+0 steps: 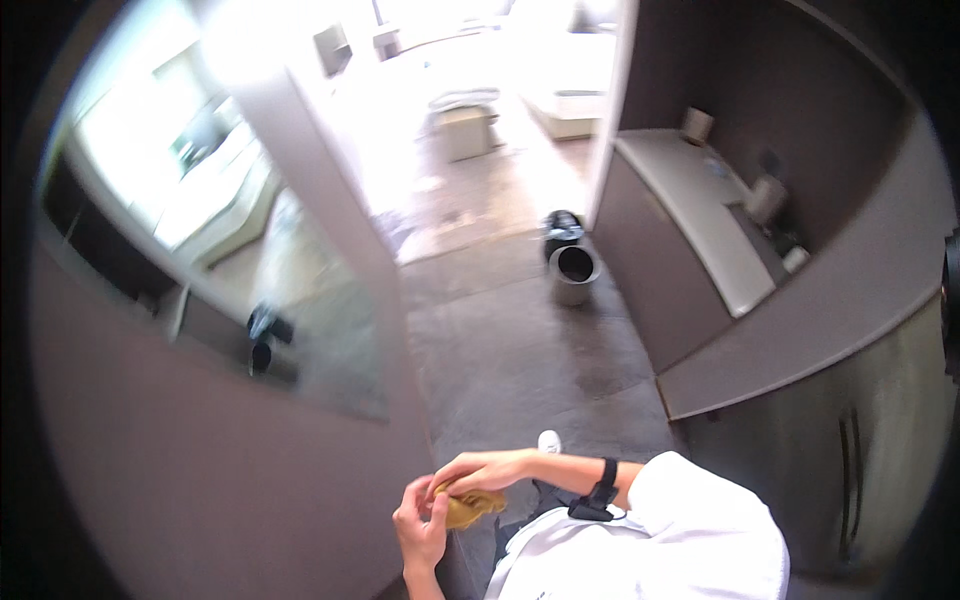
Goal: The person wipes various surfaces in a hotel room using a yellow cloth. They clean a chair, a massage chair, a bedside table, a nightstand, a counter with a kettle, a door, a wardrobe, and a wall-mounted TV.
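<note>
A crumpled yellow cloth is held in front of my body, near the bottom of the view. My right hand reaches across from the right and grips it from above. The fingers and thumb of my left hand pinch the cloth at its left end. Both hands meet there, so some fingertips are hidden. What the folds enclose, if anything, cannot be seen. A black strap with a small device sits on my right forearm.
A grey waste bin stands on the dark tiled floor, with a black bin behind it. At right is a niche with a white counter; at left, a wall mirror. A bright room with a box-like stool lies ahead.
</note>
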Available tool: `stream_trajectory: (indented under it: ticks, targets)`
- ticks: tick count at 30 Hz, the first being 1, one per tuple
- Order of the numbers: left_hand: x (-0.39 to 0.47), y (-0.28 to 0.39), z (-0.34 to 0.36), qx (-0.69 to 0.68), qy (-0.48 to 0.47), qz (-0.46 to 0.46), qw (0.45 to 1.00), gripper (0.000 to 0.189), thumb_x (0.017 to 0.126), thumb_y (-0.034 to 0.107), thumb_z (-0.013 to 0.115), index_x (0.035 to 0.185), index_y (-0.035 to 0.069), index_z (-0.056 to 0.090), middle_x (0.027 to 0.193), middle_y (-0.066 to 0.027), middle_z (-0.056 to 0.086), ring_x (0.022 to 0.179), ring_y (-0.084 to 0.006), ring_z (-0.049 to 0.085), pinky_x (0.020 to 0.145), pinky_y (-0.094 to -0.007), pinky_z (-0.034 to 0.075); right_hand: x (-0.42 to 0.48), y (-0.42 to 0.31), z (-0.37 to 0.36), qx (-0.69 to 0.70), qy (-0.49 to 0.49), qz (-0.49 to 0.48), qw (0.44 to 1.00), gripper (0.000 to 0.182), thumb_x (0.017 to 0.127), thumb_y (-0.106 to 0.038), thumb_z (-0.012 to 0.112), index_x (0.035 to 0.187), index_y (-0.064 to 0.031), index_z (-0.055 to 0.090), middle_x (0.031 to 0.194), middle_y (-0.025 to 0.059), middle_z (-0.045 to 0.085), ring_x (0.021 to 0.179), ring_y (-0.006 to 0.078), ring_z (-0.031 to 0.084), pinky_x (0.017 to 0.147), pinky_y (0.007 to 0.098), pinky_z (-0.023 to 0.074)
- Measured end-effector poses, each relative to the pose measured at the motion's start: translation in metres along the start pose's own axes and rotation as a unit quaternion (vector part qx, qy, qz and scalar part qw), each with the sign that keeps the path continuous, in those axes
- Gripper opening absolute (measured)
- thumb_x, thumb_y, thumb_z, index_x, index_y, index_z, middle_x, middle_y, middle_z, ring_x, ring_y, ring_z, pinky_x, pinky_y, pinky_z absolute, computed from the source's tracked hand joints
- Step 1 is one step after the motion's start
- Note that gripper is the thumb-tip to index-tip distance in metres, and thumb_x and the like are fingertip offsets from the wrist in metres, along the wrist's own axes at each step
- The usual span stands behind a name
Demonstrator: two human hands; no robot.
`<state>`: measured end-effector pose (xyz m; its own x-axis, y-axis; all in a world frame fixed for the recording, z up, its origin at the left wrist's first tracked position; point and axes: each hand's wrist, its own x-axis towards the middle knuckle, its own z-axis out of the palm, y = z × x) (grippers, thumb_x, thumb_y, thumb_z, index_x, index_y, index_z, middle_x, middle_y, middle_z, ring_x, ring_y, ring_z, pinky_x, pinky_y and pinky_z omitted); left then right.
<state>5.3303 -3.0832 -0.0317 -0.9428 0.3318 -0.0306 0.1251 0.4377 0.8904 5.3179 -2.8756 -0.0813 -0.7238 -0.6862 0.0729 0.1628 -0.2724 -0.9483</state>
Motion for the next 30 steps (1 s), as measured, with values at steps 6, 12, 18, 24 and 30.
stream_trajectory:
  ticks: [6, 12, 18, 24, 30]
  targets:
    - [0.092, 0.041, 0.104, 0.083, -0.184, 0.052, 0.978, 0.034, 0.084, 0.027, 0.075, 0.104, 0.000, 0.068, 0.082, -0.0107, 0.073, 0.076, -0.0183, 0.072, 0.066, -0.0302, 0.056, -0.094, 0.011, -0.077, -0.034, 0.189, -0.070, 0.979, 0.034, 0.101, -0.023, 0.052, 0.125, -0.0017, 0.063, 0.115, 0.0096, 0.068, 0.105, 0.0178, 0.061, 0.095, 0.0329, 0.0472]
    - [0.155, 0.097, 0.184, 0.220, -0.328, 0.083, 0.915, 0.033, 0.077, 0.018, 0.069, 0.108, 0.005, 0.066, 0.089, -0.0137, 0.073, 0.076, -0.0284, 0.072, 0.073, -0.0368, 0.057, -0.179, -0.012, -0.135, -0.062, 0.282, -0.054, 0.956, 0.032, 0.101, -0.020, 0.052, 0.126, -0.0041, 0.063, 0.114, 0.0095, 0.068, 0.106, 0.0198, 0.061, 0.097, 0.0339, 0.0473]
    - [0.212, 0.114, 0.229, 0.172, -0.466, 0.142, 0.856, 0.023, 0.088, 0.014, 0.054, 0.109, 0.003, 0.052, 0.088, -0.0282, 0.064, 0.085, -0.0469, 0.064, 0.072, -0.0500, 0.050, -0.220, -0.021, -0.173, -0.032, 0.320, -0.057, 0.945, 0.030, 0.104, -0.020, 0.054, 0.128, -0.0036, 0.062, 0.117, 0.0076, 0.065, 0.110, 0.0160, 0.058, 0.099, 0.0331, 0.0467]
    - [0.282, 0.119, 0.254, 0.207, -0.551, 0.153, 0.794, 0.029, 0.091, 0.025, 0.052, 0.111, 0.004, 0.047, 0.088, -0.0265, 0.064, 0.084, -0.0460, 0.062, 0.074, -0.0513, 0.048, -0.222, -0.046, -0.219, 0.005, 0.312, -0.044, 0.949, 0.036, 0.099, -0.028, 0.066, 0.127, -0.0058, 0.064, 0.113, 0.0098, 0.067, 0.107, 0.0190, 0.062, 0.096, 0.0338, 0.0500]
    - [0.385, 0.117, 0.253, 0.211, -0.578, 0.170, 0.770, 0.034, 0.091, 0.029, 0.055, 0.113, 0.005, 0.046, 0.086, -0.0241, 0.065, 0.082, -0.0421, 0.064, 0.075, -0.0486, 0.050, -0.177, -0.066, -0.315, -0.061, 0.289, -0.046, 0.954, 0.039, 0.095, -0.025, 0.072, 0.127, -0.0047, 0.063, 0.108, 0.0097, 0.069, 0.098, 0.0169, 0.064, 0.087, 0.0291, 0.0525]
